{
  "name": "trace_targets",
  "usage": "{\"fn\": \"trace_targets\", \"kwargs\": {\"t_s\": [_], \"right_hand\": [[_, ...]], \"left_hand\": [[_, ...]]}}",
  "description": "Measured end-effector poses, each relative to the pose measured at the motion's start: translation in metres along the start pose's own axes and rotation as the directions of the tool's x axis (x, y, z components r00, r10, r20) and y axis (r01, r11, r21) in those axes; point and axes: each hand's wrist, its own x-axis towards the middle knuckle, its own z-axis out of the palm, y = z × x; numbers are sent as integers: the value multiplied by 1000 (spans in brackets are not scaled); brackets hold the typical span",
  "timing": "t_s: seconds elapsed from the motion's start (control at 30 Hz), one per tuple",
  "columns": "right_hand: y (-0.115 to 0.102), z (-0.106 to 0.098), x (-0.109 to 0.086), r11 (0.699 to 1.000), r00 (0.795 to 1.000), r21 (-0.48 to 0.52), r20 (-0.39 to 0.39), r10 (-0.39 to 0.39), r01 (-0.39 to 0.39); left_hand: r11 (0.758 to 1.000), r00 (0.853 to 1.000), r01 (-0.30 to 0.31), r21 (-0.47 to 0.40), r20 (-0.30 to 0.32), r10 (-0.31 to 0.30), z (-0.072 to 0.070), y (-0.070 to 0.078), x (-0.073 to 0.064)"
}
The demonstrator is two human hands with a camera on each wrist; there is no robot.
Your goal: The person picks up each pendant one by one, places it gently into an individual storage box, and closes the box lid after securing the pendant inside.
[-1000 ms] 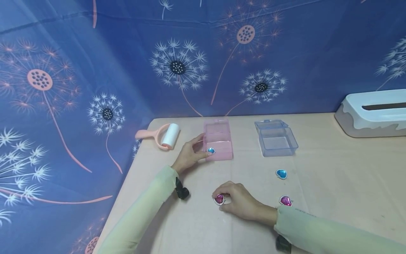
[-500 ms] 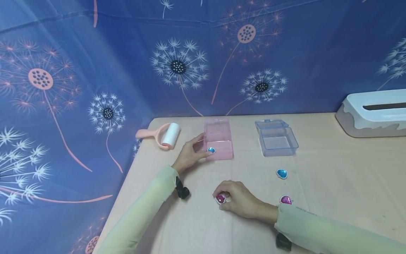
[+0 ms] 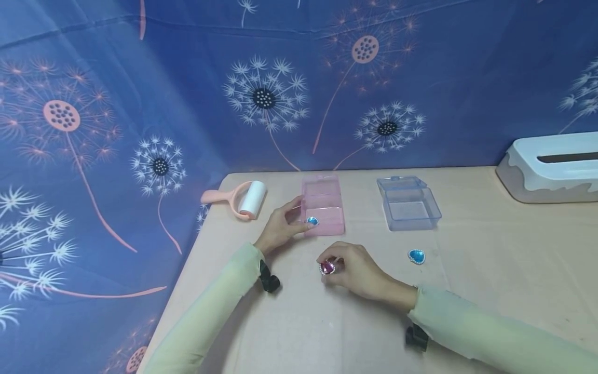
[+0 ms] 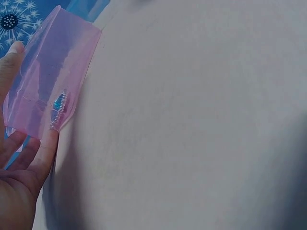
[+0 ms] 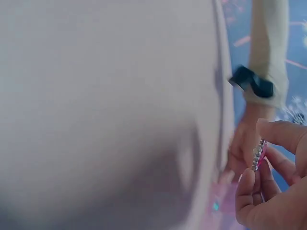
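My left hand (image 3: 281,226) holds the left side of the open pink see-through plastic box (image 3: 330,226), thumb at the front corner and fingers farther back. A blue heart-shaped gem (image 3: 312,221) with a silver beaded rim lies in the box's front part, near the thumb. My right hand (image 3: 358,271) pinches a pink heart-shaped gem (image 3: 327,267) between thumb and fingers, above the table in front of the box. In the right wrist view the held gem (image 5: 259,154) shows edge-on. Another blue heart-shaped gem (image 3: 417,256) lies on the table beyond the right forearm.
An open blue-grey see-through box (image 3: 413,224) stands right of the pink one. A lint roller (image 3: 252,200) with a pink handle lies at the back left. A white tissue box (image 3: 551,179) stands at the far right. Behind the table (image 3: 289,332) hangs a blue dandelion-print cloth.
My right hand has moved forward toward the pink box with the pink gem. The right sleeve now covers where another pink gem lay. The left hand has stayed in place.
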Motion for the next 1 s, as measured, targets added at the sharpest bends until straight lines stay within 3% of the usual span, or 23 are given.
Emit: {"fn": "trace_targets", "kwargs": {"t_s": [0.33,0.53,0.7,1.0], "right_hand": [[1,-35,41,999,995,-36,-98,9,-12],[8,-44,70,997,991,-74,-135,-4,-6],[12,-44,84,993,992,-113,-130,0,-15],[24,-43,106,978,996,-205,-76,-49,33]], "left_hand": [[998,999,-44,50,-6,45,-1,2,4],[998,999,-50,48,-12,51,-1,4,5],[997,1000,-23,68,-14,24,-1,3,2],[1000,1000,-14,-9,4,14,1,-1,1]]}}
